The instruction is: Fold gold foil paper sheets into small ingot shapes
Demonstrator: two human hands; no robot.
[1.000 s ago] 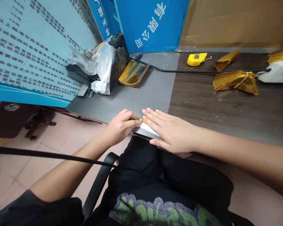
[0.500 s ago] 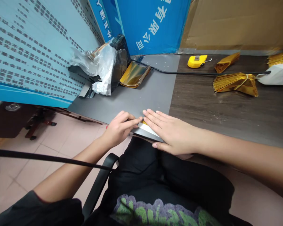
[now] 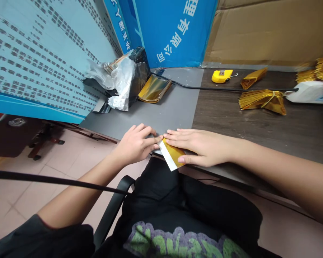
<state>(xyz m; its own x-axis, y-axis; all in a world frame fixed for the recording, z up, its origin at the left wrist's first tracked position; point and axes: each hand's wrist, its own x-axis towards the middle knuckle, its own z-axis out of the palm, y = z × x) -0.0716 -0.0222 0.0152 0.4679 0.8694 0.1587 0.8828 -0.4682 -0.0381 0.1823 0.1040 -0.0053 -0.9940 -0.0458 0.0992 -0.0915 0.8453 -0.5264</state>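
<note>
"How should the person handle this step?"

"It looks like smoothing or creasing the gold sheet (image 3: 174, 153). Starting at the left, the fingertips would do best to pin the far corner lightly, so the white strip (image 3: 168, 155) along the sheet's left side keeps a straight line. On the right, even pressure from flat fingers should serve better than a hard poke, since such thin, shiny stuff probably wrinkles easily."

"And where does the sheet lie?"

"At the near edge of the table (image 3: 174, 114), between the two hands. Its near end juts past that edge, above the lap, so pressing there has nothing firm beneath; more of it on the tabletop would likely give a cleaner result."

"What about the left hand (image 3: 136, 143)?"

"Its fingers are bent and fairly close together, the index finger reaching right to touch the sheet's far corner. Whether the thumb pinches from below, one cannot tell."

"The right hand (image 3: 201, 147)?"

"Laid nearly flat, palm down, fingers side by side over the gold part, with the thumb spread towards the near side and resting on the sheet. It presses rather than grips, by the look of it. The two hands' fingertips almost meet at that far corner."
</note>
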